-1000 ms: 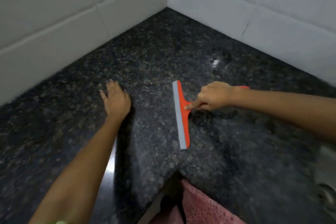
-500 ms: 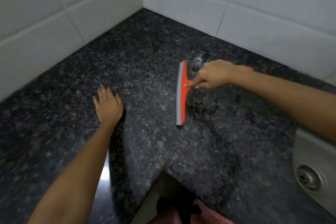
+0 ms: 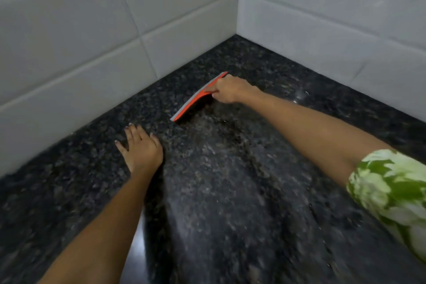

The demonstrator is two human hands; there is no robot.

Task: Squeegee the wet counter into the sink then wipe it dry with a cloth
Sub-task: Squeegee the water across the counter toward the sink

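An orange squeegee (image 3: pixel 193 101) with a grey rubber blade rests on the dark speckled granite counter (image 3: pixel 230 191), close to the inner corner of the tiled walls. My right hand (image 3: pixel 230 91) is shut on its handle, index finger stretched along the orange head; the handle itself is hidden under the hand. The blade runs diagonally, parallel to the left wall. My left hand (image 3: pixel 140 147) lies flat on the counter, fingers apart, to the left and nearer than the squeegee. Neither the sink nor a cloth is in view.
White tiled walls (image 3: pixel 92 41) meet at a corner (image 3: pixel 237 30) behind the squeegee and bound the counter on the left and at the back. A few water drops (image 3: pixel 299 97) glint near the back wall. A green and white patterned sleeve (image 3: pixel 391 191) covers my right upper arm.
My right hand has carried the squeegee farther back and left toward the wall corner, turning the blade diagonal. The view has shifted, so the sink and the pink cloth have left the frame.
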